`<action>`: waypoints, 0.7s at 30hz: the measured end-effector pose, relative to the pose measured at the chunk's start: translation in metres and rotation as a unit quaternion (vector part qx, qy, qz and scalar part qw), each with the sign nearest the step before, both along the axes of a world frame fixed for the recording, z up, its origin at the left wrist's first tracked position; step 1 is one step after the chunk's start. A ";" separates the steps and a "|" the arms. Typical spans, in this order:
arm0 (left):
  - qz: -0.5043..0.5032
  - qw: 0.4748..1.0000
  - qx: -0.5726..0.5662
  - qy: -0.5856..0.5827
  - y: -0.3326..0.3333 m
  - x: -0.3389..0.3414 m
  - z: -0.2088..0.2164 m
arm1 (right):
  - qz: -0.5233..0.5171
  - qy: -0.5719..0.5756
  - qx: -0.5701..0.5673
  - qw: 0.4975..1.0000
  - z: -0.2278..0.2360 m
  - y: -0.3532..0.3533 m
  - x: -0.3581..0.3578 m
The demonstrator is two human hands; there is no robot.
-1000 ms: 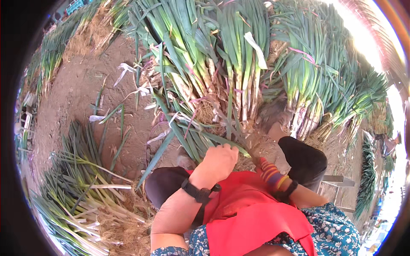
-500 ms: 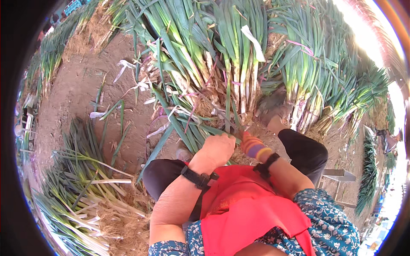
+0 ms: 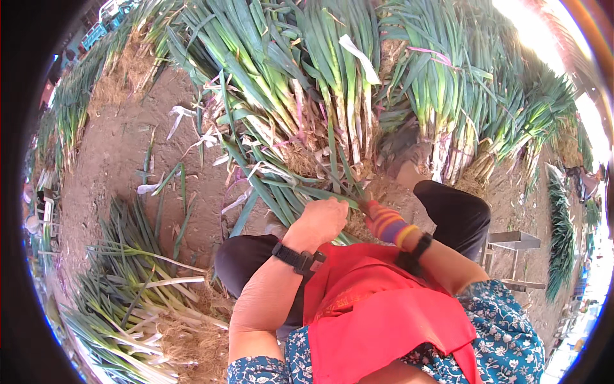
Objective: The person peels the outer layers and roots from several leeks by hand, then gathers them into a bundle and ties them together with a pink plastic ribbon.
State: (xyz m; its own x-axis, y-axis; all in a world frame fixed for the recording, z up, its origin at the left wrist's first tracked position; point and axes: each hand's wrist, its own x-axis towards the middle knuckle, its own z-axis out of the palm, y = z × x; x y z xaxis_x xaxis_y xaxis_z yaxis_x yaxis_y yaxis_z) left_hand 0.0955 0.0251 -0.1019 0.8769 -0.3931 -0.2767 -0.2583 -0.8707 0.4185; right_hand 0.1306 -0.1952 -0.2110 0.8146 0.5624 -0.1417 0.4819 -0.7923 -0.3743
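My bare left hand is closed, its fingers curled in front of my lap. What it pinches is hidden by the knuckles. Close to its right, my right hand, in a striped orange, yellow and purple glove, is closed around the ends of some green leek leaves. These leaves meet between my two hands. Just beyond them lies a loose spread of leeks with white strips among it. Thick bundles of leeks stand behind, roots toward me, some tied with pink string.
On the soil at left, a pile of leeks lies with roots inward. A small metal stool stands to the right. White scraps and leaf bits litter the ground. More leek bundles line the right back. My knees flank my hands.
The view has shifted slightly, so the bundles sit further left and the stool shows more. My right gloved hand has drawn a little down and right, slightly apart from the left.
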 end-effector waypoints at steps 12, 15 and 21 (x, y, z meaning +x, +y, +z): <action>-0.010 1.000 0.025 -0.005 0.014 -0.001 -0.002 | -0.040 0.142 -0.159 0.976 -0.003 -0.076 -0.049; -0.006 0.999 -0.033 0.010 0.002 0.007 -0.002 | -0.085 0.104 -0.069 0.989 0.049 -0.080 -0.049; -0.012 0.998 -0.055 0.008 0.005 0.009 -0.006 | -0.162 -0.473 -0.314 0.807 0.080 -0.146 -0.022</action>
